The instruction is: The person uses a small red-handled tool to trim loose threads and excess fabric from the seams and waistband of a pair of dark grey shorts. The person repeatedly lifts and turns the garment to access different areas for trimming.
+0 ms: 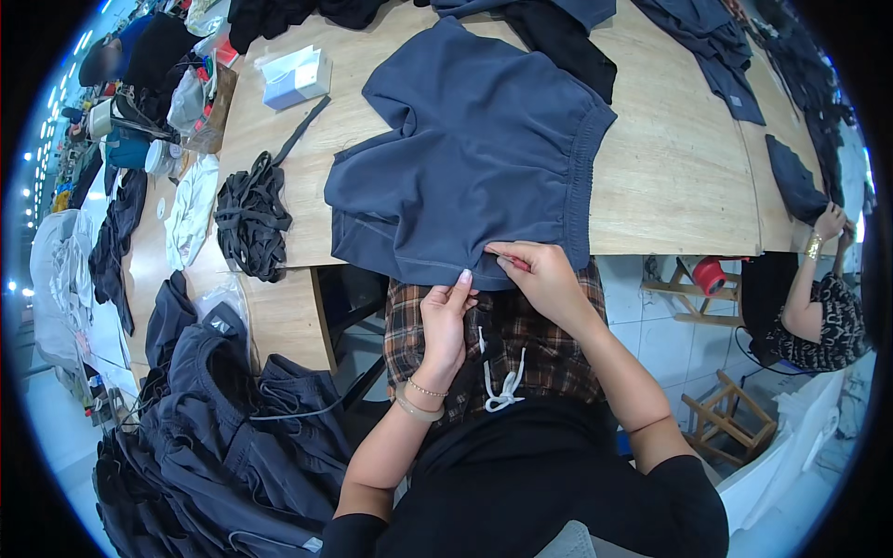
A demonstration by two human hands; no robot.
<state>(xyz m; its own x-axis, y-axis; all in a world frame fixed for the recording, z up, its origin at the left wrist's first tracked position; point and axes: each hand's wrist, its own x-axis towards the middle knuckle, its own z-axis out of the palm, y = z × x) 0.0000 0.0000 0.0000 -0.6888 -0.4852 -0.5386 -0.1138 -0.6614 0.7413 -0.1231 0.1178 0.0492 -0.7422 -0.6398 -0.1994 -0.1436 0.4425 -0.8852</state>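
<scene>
Blue-grey shorts [474, 149] lie flat on the wooden table [670, 177], hem hanging just over the near edge, within easy reach. Left hand [446, 321] pinches the hem from below, fingers closed on the fabric, keeping it taut. Right hand [539, 274] grips the hem beside it, fingertips together on a small spot, likely a loose thread. Bundle of dark cords [251, 219] to the left; pile of shorts [223, 437] lower left.
</scene>
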